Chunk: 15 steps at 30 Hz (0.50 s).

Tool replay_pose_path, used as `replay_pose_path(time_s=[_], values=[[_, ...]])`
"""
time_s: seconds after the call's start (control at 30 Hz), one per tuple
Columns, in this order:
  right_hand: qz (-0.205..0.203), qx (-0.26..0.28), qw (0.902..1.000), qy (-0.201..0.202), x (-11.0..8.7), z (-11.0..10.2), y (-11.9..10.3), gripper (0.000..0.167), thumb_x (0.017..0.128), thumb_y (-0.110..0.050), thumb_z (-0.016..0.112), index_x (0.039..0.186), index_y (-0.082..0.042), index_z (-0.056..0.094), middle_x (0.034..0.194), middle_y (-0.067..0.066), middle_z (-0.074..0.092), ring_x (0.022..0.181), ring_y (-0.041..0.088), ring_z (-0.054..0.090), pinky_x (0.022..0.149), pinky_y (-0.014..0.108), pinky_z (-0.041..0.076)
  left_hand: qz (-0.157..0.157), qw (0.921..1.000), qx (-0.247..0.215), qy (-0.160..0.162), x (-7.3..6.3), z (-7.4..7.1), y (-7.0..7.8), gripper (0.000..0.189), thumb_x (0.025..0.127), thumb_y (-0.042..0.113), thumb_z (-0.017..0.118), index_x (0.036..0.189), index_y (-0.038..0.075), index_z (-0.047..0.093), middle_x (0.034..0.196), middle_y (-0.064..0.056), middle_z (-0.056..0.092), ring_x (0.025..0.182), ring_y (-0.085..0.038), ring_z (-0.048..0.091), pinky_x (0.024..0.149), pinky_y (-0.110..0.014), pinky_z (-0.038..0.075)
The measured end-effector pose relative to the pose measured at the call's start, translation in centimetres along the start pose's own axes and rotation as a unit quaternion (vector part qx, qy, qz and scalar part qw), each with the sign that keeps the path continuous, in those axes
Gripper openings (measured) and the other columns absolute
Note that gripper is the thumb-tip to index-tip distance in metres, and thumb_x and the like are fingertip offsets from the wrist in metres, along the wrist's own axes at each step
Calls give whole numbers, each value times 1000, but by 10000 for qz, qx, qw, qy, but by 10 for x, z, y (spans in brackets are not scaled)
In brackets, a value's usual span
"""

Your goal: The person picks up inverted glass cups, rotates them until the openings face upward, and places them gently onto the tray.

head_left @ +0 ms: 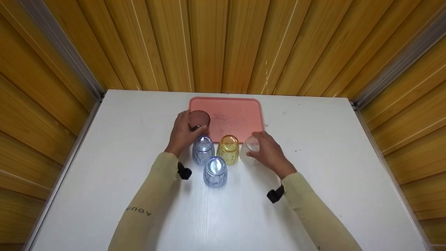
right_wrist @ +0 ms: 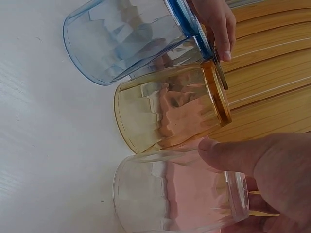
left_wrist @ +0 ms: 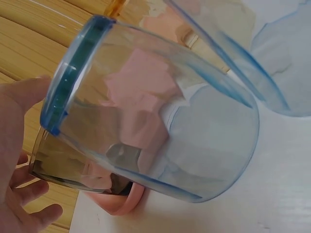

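My left hand [head_left: 184, 130] holds a smoky brown glass [head_left: 199, 119] between thumb and fingers, upright over the left edge of the pink tray [head_left: 240, 118]. In the left wrist view that brown glass [left_wrist: 63, 167] is partly hidden behind a blue glass. With my right hand [head_left: 271, 153] I grip a clear glass [head_left: 248, 153], base up, just in front of the tray; its thumb lies along the side near the base in the right wrist view. Between the hands stand a blue glass [head_left: 203, 151] and a yellow glass [head_left: 228, 151], both upside down.
Nearer to me, a second blue glass [head_left: 215, 174] stands upside down on the white table [head_left: 104, 157]. Wood-patterned panels [head_left: 209, 45] rise behind the table and at both sides.
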State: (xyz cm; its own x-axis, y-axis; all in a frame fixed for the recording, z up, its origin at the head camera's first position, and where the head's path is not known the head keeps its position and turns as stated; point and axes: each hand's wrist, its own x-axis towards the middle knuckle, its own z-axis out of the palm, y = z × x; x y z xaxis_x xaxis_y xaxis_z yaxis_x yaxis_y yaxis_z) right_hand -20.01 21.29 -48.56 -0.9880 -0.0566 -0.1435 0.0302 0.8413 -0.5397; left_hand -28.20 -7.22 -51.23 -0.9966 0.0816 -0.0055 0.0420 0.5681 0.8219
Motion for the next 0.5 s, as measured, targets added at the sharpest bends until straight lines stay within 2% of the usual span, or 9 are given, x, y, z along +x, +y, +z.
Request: replay_pose_path(time_s=[0.5], values=[[-117,-79,9999,35,-1,-2,0,72,83,-24,77,143,-7,42,147,12,42,138,30,40,112,47,38,124,9998,160,16,-6,-5,4,85,80,52,72,150,30,28,151,-2,34,137,-23,38,113,-49,37]])
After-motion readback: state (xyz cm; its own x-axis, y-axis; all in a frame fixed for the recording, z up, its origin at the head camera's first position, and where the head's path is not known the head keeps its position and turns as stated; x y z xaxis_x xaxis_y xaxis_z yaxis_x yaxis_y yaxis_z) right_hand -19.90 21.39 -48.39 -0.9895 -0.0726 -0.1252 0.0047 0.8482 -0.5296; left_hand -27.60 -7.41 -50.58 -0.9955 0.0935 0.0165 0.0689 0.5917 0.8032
